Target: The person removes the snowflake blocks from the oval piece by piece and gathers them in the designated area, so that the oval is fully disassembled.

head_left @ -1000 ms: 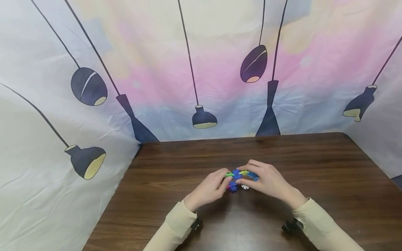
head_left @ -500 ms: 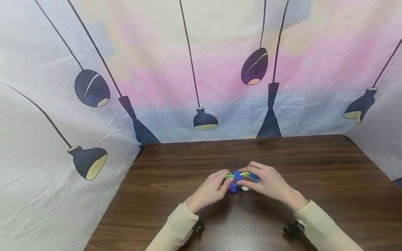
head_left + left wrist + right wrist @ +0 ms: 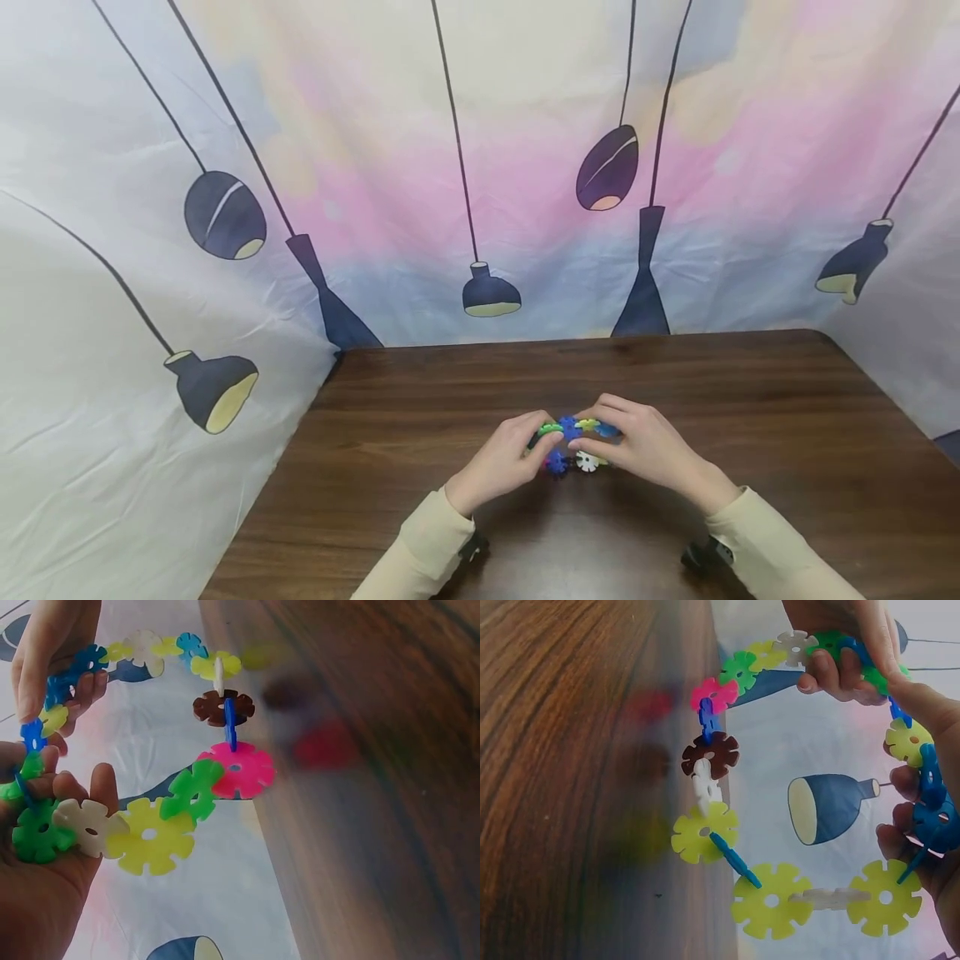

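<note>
A ring of interlocking plastic snowflake discs (image 3: 587, 462) is held up between both hands. In the head view my left hand (image 3: 501, 465) pinches its green part on the left. My right hand (image 3: 648, 442) pinches the blue and yellow part on the right. The left wrist view shows a pink disc (image 3: 251, 774), a brown disc (image 3: 206, 709) and a large yellow disc (image 3: 139, 853) hanging along the loop. In the right wrist view, yellow discs (image 3: 771, 907) link through white and blue ones. Fingers hide parts of the loop near both grips.
The dark wood table (image 3: 420, 400) lies below the hands and reflects the discs. Behind it hangs a pale curtain (image 3: 375, 167) printed with dark lamps. Black wrist devices (image 3: 474, 546) sit under both cuffs.
The ring has tilted a little, so the white disc at its lower side now shows more of its face. Both hands keep their grips. The head view has shifted slightly.
</note>
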`<action>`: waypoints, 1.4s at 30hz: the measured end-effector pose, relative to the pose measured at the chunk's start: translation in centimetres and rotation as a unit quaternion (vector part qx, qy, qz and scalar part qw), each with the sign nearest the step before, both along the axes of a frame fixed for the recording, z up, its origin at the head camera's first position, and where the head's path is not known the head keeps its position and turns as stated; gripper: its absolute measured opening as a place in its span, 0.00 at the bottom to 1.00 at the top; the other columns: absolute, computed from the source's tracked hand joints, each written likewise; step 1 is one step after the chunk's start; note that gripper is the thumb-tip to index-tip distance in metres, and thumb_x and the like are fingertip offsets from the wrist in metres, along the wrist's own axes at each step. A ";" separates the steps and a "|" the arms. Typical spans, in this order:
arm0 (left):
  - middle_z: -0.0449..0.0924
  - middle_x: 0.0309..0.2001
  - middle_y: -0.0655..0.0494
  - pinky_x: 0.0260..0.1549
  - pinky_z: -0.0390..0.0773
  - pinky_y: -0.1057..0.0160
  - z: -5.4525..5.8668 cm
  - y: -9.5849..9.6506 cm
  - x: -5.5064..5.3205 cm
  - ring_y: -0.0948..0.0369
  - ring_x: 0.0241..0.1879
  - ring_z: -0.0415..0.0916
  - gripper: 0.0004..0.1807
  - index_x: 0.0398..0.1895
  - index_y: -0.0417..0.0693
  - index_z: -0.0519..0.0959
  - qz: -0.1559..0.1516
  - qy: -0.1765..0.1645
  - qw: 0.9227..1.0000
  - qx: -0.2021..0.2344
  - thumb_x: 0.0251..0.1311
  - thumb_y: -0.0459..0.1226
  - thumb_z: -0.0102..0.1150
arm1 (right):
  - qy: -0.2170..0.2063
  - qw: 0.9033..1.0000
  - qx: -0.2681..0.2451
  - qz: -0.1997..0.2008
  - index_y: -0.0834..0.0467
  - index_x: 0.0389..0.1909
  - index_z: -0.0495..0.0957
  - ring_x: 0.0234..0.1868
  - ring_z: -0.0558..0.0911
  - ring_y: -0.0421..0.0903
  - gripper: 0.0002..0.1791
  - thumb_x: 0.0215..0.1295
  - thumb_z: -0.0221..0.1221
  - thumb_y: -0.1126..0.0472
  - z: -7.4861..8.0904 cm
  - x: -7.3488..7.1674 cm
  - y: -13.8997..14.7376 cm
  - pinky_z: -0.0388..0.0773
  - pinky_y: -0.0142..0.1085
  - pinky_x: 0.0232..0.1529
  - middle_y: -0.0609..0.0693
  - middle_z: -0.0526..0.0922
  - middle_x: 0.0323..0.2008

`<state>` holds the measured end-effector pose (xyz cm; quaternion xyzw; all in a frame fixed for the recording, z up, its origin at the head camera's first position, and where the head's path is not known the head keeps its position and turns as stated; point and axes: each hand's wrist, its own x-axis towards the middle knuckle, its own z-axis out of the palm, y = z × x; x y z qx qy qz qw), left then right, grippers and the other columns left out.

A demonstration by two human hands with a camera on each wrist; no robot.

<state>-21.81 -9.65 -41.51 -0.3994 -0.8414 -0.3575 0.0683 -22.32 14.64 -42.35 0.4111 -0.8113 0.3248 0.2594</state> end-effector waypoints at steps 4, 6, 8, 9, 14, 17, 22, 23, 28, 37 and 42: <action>0.69 0.27 0.62 0.25 0.70 0.73 0.0 -0.1 -0.1 0.67 0.24 0.67 0.14 0.39 0.44 0.76 -0.001 -0.012 1.000 0.012 0.77 0.45 0.50 | 0.004 1.000 -0.005 0.000 0.51 0.41 0.85 0.24 0.70 0.28 0.14 0.55 0.75 0.56 0.1 0.2 0.2 0.69 0.21 0.26 0.37 0.78 0.35; 0.68 0.26 0.62 0.23 0.71 0.72 0.1 -0.2 -0.3 0.68 0.22 0.66 0.10 0.38 0.48 0.75 0.009 -0.019 1.000 0.021 0.75 0.44 0.53 | 0.008 1.000 -0.009 -0.004 0.52 0.40 0.84 0.25 0.72 0.28 0.13 0.55 0.75 0.56 0.2 0.1 0.4 0.71 0.22 0.27 0.37 0.79 0.35; 0.68 0.24 0.62 0.22 0.71 0.71 0.2 -0.4 -0.4 0.69 0.20 0.66 0.08 0.37 0.50 0.74 0.017 -0.032 0.999 0.030 0.74 0.43 0.56 | 0.008 1.000 -0.016 -0.004 0.53 0.40 0.84 0.25 0.72 0.28 0.13 0.57 0.74 0.56 0.4 0.0 0.5 0.72 0.23 0.28 0.37 0.79 0.35; 0.67 0.24 0.62 0.21 0.71 0.71 0.3 -0.5 -0.4 0.69 0.19 0.65 0.08 0.37 0.50 0.73 0.017 -0.035 0.999 0.031 0.73 0.42 0.56 | 0.009 1.000 -0.019 -0.002 0.53 0.41 0.84 0.26 0.73 0.29 0.12 0.58 0.73 0.56 0.5 0.0 0.5 0.72 0.23 0.28 0.38 0.79 0.35; 0.69 0.25 0.61 0.23 0.72 0.70 0.3 -0.8 -0.6 0.69 0.20 0.68 0.10 0.39 0.49 0.71 0.000 -0.052 0.998 0.022 0.74 0.45 0.55 | -0.011 1.000 -0.020 0.009 0.51 0.44 0.84 0.26 0.71 0.30 0.11 0.61 0.71 0.58 0.7 -0.3 0.3 0.71 0.24 0.27 0.37 0.78 0.37; 0.70 0.26 0.61 0.25 0.74 0.69 0.3 -1.0 -0.7 0.68 0.19 0.70 0.12 0.42 0.49 0.71 0.001 -0.080 0.997 0.016 0.75 0.48 0.52 | -0.032 0.999 -0.023 0.007 0.49 0.42 0.82 0.26 0.70 0.30 0.09 0.63 0.70 0.61 0.6 -0.4 0.4 0.71 0.25 0.26 0.36 0.76 0.36; 0.68 0.25 0.59 0.28 0.74 0.66 0.4 -1.7 -1.1 0.66 0.19 0.68 0.15 0.49 0.52 0.69 0.021 -0.133 0.991 0.003 0.78 0.52 0.43 | -0.085 0.996 -0.031 -0.013 0.51 0.38 0.80 0.25 0.71 0.34 0.02 0.70 0.64 0.59 0.5 -0.6 1.3 0.72 0.30 0.27 0.36 0.74 0.33; 0.67 0.25 0.58 0.28 0.73 0.65 0.4 -1.8 -1.2 0.66 0.19 0.67 0.16 0.50 0.52 0.69 0.026 -0.141 0.990 0.000 0.78 0.53 0.42 | -0.098 0.994 -0.031 -0.021 0.51 0.37 0.80 0.25 0.71 0.36 0.02 0.71 0.63 0.58 0.6 -0.7 1.5 0.72 0.31 0.28 0.36 0.74 0.33; 0.67 0.26 0.56 0.27 0.71 0.64 0.5 -2.4 -1.6 0.62 0.20 0.65 0.17 0.52 0.53 0.66 0.044 -0.178 0.983 0.000 0.77 0.54 0.44 | -0.167 0.984 -0.021 -0.064 0.50 0.36 0.79 0.26 0.72 0.39 0.06 0.73 0.60 0.53 1.1 -0.8 2.2 0.72 0.34 0.30 0.38 0.75 0.31; 0.81 0.34 0.48 0.29 0.71 0.62 0.0 -2.5 -1.7 0.53 0.40 0.83 0.16 0.44 0.48 0.68 0.042 -0.241 0.970 -0.009 0.76 0.51 0.49 | -0.331 0.937 -0.012 -0.108 0.57 0.41 0.80 0.24 0.82 0.51 0.20 0.72 0.58 0.42 1.2 -1.0 2.3 0.75 0.37 0.25 0.48 0.76 0.20; 0.75 0.32 0.53 0.27 0.68 0.63 -0.4 -2.7 -2.2 0.61 0.26 0.70 0.19 0.48 0.48 0.70 0.086 -0.221 0.971 -0.021 0.73 0.54 0.54 | -0.332 0.937 -0.030 -0.105 0.55 0.44 0.79 0.25 0.82 0.53 0.19 0.72 0.59 0.43 0.8 -1.3 2.1 0.75 0.38 0.23 0.52 0.83 0.26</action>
